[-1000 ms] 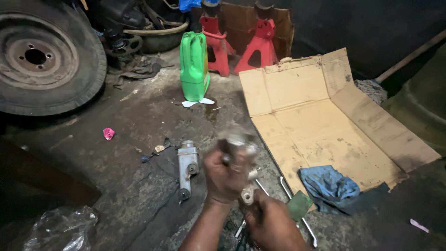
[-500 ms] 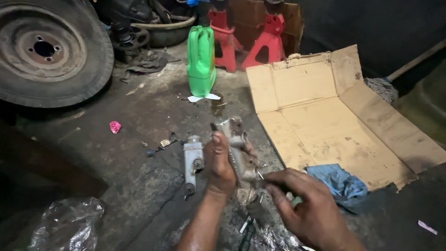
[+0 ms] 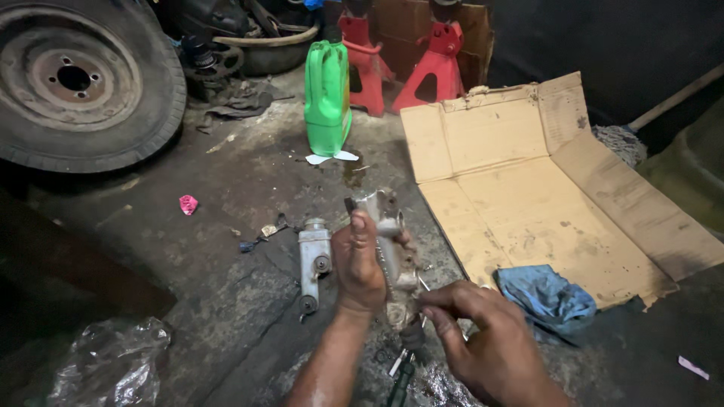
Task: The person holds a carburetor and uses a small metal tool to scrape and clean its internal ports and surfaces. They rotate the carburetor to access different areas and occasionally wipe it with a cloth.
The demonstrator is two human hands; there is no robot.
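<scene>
Currently left hand [image 3: 360, 265] is wrapped tight around a grimy grey cast-metal cylinder part [image 3: 386, 226], held upright above the dirty concrete floor [image 3: 226, 249], approx mid-frame. Body looks dull, oily, w/ ports on the side. Right hand [image 3: 483, 339] pinches fingertips [image 3: 431, 301] closed at the part's lower end; what they hold is too small to tell. Second similar grey metal cylinder [image 3: 314, 260] lies on floor just left. Flattened brown cardboard [image 3: 543, 188] to the right.

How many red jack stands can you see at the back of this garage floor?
2. One red jack stand is right behind the green jug; the other is beside it, before the cardboard sheet. More may be hidden above the frame.
</scene>
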